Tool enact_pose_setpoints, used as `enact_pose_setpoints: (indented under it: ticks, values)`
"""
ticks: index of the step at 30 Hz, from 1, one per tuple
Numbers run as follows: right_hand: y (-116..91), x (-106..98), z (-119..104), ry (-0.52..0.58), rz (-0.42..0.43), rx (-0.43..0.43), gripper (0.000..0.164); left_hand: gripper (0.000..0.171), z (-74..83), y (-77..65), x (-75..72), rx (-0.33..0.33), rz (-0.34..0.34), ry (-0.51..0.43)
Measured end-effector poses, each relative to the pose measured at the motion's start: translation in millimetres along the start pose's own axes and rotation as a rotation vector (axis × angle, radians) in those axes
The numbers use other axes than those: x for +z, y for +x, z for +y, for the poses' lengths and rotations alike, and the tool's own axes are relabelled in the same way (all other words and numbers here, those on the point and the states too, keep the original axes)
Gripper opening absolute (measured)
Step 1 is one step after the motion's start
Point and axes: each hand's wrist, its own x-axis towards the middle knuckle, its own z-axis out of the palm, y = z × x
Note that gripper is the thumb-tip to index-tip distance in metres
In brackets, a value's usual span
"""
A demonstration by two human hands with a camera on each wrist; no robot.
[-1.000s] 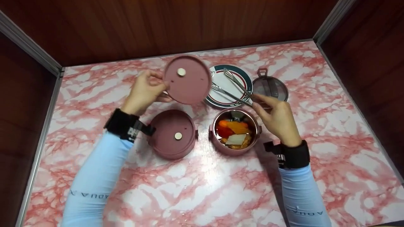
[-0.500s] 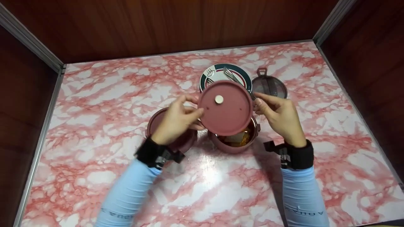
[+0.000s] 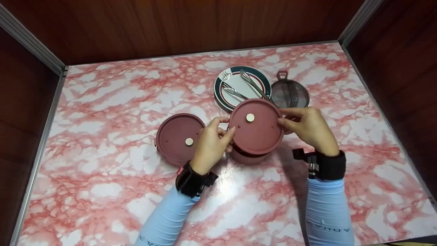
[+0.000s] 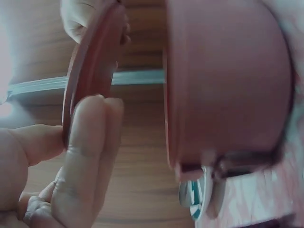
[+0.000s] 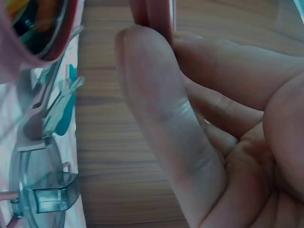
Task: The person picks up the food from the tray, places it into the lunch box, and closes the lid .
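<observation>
Both hands hold a round pink pot lid (image 3: 256,126) with a pale knob, in the air over the right-hand pink pot (image 3: 251,159). My left hand (image 3: 213,145) pinches its left edge, thumb on one face and fingers on the other. My right hand (image 3: 307,128) pinches the opposite edge. In the left wrist view a wide gap separates the lid (image 4: 95,61) from the pot's rim (image 4: 173,114). Orange and dark contents (image 5: 28,16) show inside the pot in the right wrist view; from the head the lid hides them.
A second pink pot (image 3: 177,136), lidded, stands just left. Behind the held lid, metal tongs (image 3: 252,82) lie on a white plate (image 3: 220,90) with a green rim. A glass lid (image 3: 290,95) with a pink handle lies beside the plate. Dark wood panels (image 3: 198,30) enclose the table.
My left hand has carried the lid rightward and nearer, over the open pot. My right hand has let go of the tongs, now on the plate, and taken the lid's right edge.
</observation>
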Motion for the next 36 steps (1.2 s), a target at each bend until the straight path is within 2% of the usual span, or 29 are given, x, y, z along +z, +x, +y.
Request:
enact_pose_setpoints:
  ticks: [2, 8, 11, 16, 20, 28, 36]
  values:
    - [2, 2, 3, -0.008, -0.020, 0.022, 0.030, 0.034, -2.9, -0.7, 2.0, 0.015, 0.019, 0.065]
    - [6, 6, 7, -0.092, -0.112, 0.035, 0.025, 0.034, -10.2, -2.1, 4.7, 0.025, 0.013, 0.157]
    - [7, 7, 7, -0.162, -0.159, 0.021, 0.023, 0.032, -13.1, -2.3, 5.7, 0.053, 0.010, 0.235]
    - [7, 8, 8, -0.249, -0.192, 0.024, 0.022, 0.028, -18.5, -1.4, 7.8, 0.110, 0.006, 0.353]
    - [8, 11, 9, -0.241, -0.206, 0.033, 0.019, 0.025, -22.2, -0.1, 8.3, 0.128, 0.013, 0.388]
    - [12, 17, 11, -0.290, -0.178, 0.011, 0.018, 0.033, -27.2, -0.3, 10.1, 0.129, 0.027, 0.432]
    - [13, 18, 14, -0.294, -0.159, 0.038, 0.017, 0.036, -24.5, -0.8, 12.4, 0.104, 0.000, 0.477]
